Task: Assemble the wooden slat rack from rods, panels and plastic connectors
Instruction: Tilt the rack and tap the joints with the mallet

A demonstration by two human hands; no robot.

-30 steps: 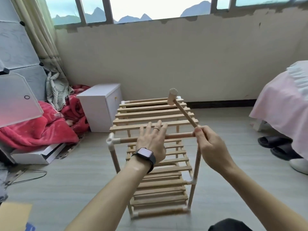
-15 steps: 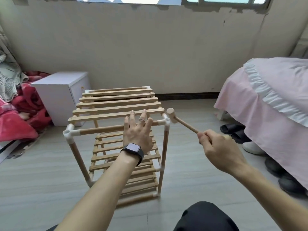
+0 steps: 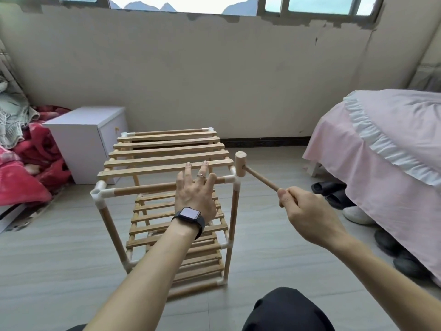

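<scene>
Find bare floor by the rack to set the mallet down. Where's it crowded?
Bare floor between the rack and the bed, short of the shoes. Also bare left of the rack, in front of the cabinet. Crowded: shoes along the bed edge, blankets at far left.

Upright wooden slat rack (image 3: 167,161), 3 slatted tiers, round rods (image 3: 143,189) in white plastic connectors (image 3: 99,191) at corners.
</scene>
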